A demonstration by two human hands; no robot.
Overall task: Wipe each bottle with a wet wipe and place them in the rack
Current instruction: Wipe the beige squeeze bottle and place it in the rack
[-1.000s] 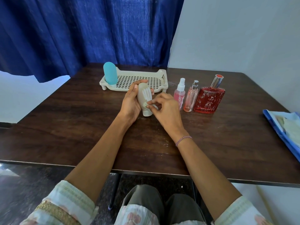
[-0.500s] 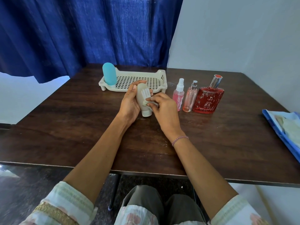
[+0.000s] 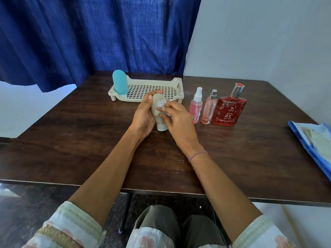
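Your left hand [image 3: 143, 117] curls round the beige bottle [image 3: 162, 126], held cap-down just in front of the rack [image 3: 179, 86]. Your right hand [image 3: 179, 120] pinches the wet wipe [image 3: 163, 114] against the bottle's body. A wet, smooth bottle could slip from that one-sided grip and tip. A wide wiping stroke could also knock over the pink spray bottle [image 3: 196, 108] just right of the rack. Since half a second ago, the wipe has crept slightly up the body. The beige bottle and the blue bottle [image 3: 120, 85] at the rack's left end stay put.
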